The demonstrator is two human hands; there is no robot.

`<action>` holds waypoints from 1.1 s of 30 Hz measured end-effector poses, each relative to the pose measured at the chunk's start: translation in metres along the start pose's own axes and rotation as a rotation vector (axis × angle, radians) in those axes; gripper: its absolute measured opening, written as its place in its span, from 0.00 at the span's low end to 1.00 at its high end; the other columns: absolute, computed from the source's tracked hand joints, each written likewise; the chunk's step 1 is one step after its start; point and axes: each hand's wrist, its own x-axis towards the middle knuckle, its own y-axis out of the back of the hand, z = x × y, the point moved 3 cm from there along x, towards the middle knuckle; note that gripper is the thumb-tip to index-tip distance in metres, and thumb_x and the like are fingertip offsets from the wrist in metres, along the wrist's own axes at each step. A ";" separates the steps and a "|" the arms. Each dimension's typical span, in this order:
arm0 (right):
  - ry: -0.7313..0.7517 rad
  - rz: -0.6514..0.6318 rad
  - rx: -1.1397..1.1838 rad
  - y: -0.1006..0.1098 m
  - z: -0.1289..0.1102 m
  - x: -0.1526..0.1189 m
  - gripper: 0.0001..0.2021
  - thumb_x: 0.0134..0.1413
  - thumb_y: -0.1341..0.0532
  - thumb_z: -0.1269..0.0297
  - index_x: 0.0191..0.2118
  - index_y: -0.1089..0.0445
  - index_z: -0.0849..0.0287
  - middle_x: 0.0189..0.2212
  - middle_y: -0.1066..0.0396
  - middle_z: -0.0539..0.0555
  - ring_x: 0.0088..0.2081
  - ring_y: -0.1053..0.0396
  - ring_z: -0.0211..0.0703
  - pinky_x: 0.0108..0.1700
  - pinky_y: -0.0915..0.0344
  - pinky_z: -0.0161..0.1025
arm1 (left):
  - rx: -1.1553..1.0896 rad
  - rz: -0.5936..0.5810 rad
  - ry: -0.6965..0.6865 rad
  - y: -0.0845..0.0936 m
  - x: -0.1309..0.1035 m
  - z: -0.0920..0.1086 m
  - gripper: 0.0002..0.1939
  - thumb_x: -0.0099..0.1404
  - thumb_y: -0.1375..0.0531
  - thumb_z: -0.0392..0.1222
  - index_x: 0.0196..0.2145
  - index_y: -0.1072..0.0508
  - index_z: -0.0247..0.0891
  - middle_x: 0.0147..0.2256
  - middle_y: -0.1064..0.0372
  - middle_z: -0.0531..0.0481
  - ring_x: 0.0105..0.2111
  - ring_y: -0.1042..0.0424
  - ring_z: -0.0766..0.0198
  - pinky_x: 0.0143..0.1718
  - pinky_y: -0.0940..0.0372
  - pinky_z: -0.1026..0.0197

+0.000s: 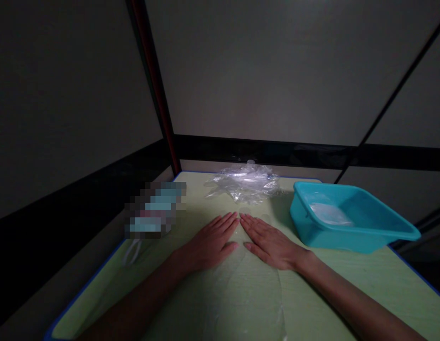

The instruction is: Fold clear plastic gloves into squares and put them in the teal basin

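A clear plastic bag [246, 298] lies spread flat on the pale green table, running from under my hands toward the near edge. My left hand [213, 241] rests palm down on its upper part, fingers stretched out and pointing inward. Mirroring it, my right hand [271, 241] also lies flat on the plastic, its fingertips almost meeting those of the left. Both thumbs point toward each other with a small gap between them. Neither hand grips anything. The bag's far end is partly hidden beneath the hands.
Crumpled clear plastic bags [246, 182] lie in a heap at the table's far side. On the right stands a turquoise plastic basin [340, 239] with flat clear plastic [330, 214] inside. A blurred-out item [154, 208] with a white loop sits at the left edge. Walls border the table [393, 284].
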 end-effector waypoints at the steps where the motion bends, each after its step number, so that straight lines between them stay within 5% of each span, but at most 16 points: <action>1: -0.002 0.001 -0.003 0.000 0.000 0.000 0.29 0.58 0.59 0.55 0.60 0.63 0.67 0.59 0.67 0.59 0.59 0.67 0.45 0.59 0.61 0.45 | 0.002 -0.007 0.000 0.001 0.000 0.000 0.28 0.63 0.55 0.46 0.57 0.56 0.30 0.59 0.63 0.40 0.58 0.63 0.60 0.57 0.62 0.56; 18: -0.002 -0.007 0.045 0.005 0.000 -0.006 0.30 0.57 0.58 0.52 0.60 0.64 0.67 0.59 0.67 0.60 0.59 0.68 0.45 0.59 0.62 0.46 | -0.108 0.021 0.020 0.004 -0.003 0.001 0.28 0.63 0.55 0.44 0.57 0.57 0.30 0.59 0.64 0.42 0.58 0.63 0.61 0.57 0.62 0.56; 22: 0.014 0.041 0.096 0.018 -0.001 -0.012 0.30 0.57 0.57 0.54 0.60 0.65 0.66 0.59 0.67 0.59 0.59 0.67 0.45 0.58 0.61 0.47 | -0.377 0.070 0.023 0.013 -0.002 -0.001 0.25 0.65 0.59 0.43 0.58 0.57 0.31 0.59 0.65 0.46 0.58 0.63 0.64 0.57 0.63 0.57; 26: 0.109 0.072 0.127 0.038 -0.021 -0.036 0.31 0.56 0.53 0.55 0.60 0.65 0.62 0.60 0.66 0.56 0.59 0.65 0.46 0.58 0.58 0.46 | -0.784 0.056 -0.046 0.019 0.002 -0.004 0.24 0.65 0.61 0.46 0.56 0.48 0.34 0.57 0.54 0.48 0.57 0.55 0.62 0.57 0.61 0.57; 30: 0.197 -0.070 0.107 0.042 -0.055 -0.066 0.36 0.51 0.47 0.53 0.60 0.66 0.61 0.59 0.64 0.56 0.58 0.61 0.49 0.58 0.56 0.46 | -1.161 -0.108 -0.133 0.014 0.007 -0.001 0.26 0.65 0.65 0.48 0.52 0.41 0.32 0.54 0.47 0.47 0.55 0.50 0.60 0.56 0.61 0.55; 33: 0.252 -0.132 0.031 0.034 -0.073 -0.081 0.28 0.56 0.51 0.65 0.60 0.65 0.58 0.57 0.59 0.52 0.57 0.58 0.42 0.57 0.53 0.40 | -1.388 -0.256 -0.195 0.010 0.007 0.007 0.29 0.65 0.67 0.49 0.52 0.42 0.27 0.54 0.48 0.44 0.56 0.52 0.60 0.56 0.61 0.55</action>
